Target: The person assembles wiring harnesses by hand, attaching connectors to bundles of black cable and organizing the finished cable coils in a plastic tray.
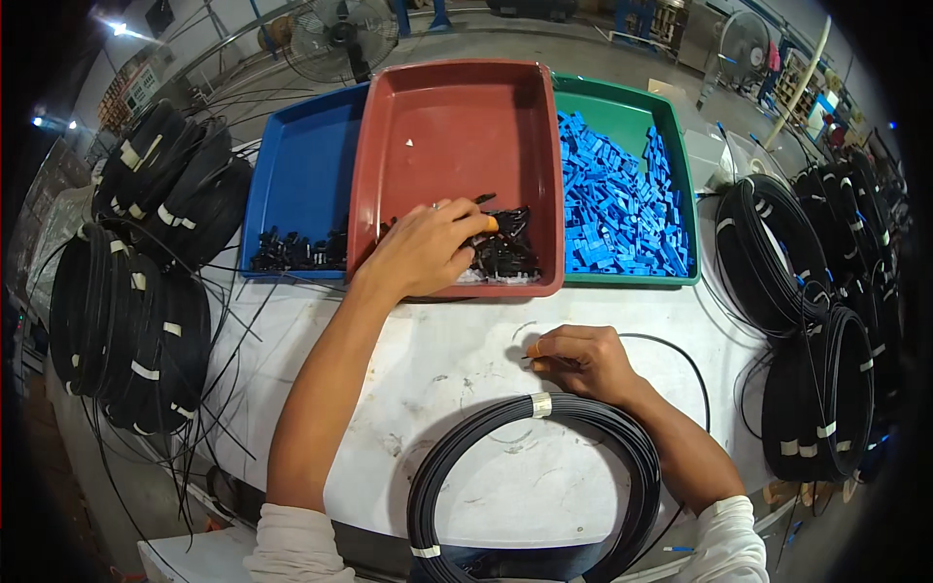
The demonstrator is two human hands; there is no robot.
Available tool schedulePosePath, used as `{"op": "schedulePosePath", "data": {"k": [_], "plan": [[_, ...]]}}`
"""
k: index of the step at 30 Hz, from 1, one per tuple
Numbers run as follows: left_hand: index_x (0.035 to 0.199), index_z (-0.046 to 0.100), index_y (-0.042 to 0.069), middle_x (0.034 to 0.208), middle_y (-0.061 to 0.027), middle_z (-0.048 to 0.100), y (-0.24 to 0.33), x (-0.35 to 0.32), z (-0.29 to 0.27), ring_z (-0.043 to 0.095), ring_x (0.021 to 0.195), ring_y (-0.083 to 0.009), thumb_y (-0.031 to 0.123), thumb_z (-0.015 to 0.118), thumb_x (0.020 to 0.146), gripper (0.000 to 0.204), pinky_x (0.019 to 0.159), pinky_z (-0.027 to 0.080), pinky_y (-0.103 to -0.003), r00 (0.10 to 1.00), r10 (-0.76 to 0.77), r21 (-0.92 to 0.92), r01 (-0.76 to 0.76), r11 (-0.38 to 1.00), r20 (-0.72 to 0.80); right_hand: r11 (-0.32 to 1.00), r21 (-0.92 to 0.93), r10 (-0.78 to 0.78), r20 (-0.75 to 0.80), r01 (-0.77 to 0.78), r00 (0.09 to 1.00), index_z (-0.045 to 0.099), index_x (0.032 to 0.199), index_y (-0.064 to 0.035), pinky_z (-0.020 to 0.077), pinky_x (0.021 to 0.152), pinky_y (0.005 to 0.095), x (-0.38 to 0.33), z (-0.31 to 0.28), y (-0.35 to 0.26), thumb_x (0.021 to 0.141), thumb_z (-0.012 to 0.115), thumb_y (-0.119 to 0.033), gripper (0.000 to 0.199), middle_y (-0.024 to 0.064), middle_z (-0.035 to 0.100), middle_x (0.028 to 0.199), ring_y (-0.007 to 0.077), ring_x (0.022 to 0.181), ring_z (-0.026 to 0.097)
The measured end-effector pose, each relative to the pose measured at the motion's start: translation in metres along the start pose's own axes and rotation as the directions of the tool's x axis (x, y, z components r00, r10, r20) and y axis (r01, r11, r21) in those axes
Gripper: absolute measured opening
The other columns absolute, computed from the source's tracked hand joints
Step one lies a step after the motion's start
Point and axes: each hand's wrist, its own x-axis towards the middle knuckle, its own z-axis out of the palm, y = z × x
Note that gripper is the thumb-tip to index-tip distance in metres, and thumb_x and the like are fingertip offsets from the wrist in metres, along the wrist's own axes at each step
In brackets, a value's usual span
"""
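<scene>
My left hand (428, 248) reaches into the front of the red tray (447, 126), over a pile of small black parts (510, 248). Its thumb and index finger are apart, with an orange covering on one fingertip; the other fingertips are partly hidden. My right hand (588, 360) is closed in a pinch above the white tabletop, gripping the end of a black cable (695, 364) whose dark tip just shows at the fingers. Orange coverings are on its fingertips too. A tied coil of black cable (428, 466) lies at the table's near edge, below my right hand.
A blue tray (306, 165) with small black parts adjoins the red tray's left side. The green tray (627, 102) on the right holds many blue plastic pieces (622, 204). Bundled cable coils (126, 321) crowd the left, with loose ends trailing; more coils (821, 398) stand right.
</scene>
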Motion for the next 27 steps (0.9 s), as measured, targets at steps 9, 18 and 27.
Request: {"op": "schedulePosePath", "data": {"k": [9, 18, 27], "plan": [[0.101, 0.073, 0.01, 0.126, -0.0064, 0.063, -0.018, 0.026, 0.009, 0.06, 0.116, -0.0278, 0.007, 0.068, 0.082, 0.02, 0.1, 0.046, -0.044, 0.974, 0.209, 0.165, -0.222, 0.961, 0.093, 1.0, -0.013, -0.022, 0.005, 0.022, 1.0, 0.076, 0.096, -0.005, 0.0587, 0.066, 0.0339, 0.001, -0.001, 0.0, 0.08, 0.084, -0.009, 0.018, 0.01, 0.075, 0.091, 0.0256, 0.079, 0.074], [0.101, 0.071, 0.007, 0.117, -0.0075, 0.068, -0.023, 0.014, -0.01, 0.064, 0.111, -0.0287, -0.002, 0.064, 0.077, 0.026, 0.1, 0.047, -0.043, 0.969, 0.246, 0.104, -0.242, 0.965, -0.028, 1.0, -0.011, -0.015, -0.006, 0.015, 1.0, 0.077, 0.097, -0.0085, 0.0588, 0.067, 0.0352, 0.0, -0.001, 0.002, 0.081, 0.082, -0.012, 0.017, 0.0076, 0.076, 0.093, 0.0265, 0.078, 0.073], [0.099, 0.074, 0.009, 0.122, -0.0062, 0.069, -0.007, 0.024, 0.019, 0.064, 0.116, -0.0248, 0.008, 0.07, 0.081, 0.019, 0.099, 0.049, -0.042, 0.943, 0.287, 0.029, -0.296, 0.955, 0.168, 1.0, -0.012, -0.007, 0.008, 0.008, 1.0, 0.078, 0.099, -0.0108, 0.0586, 0.067, 0.0352, 0.001, -0.001, 0.0, 0.082, 0.081, -0.014, 0.018, 0.0073, 0.075, 0.094, 0.0269, 0.079, 0.073]]}}
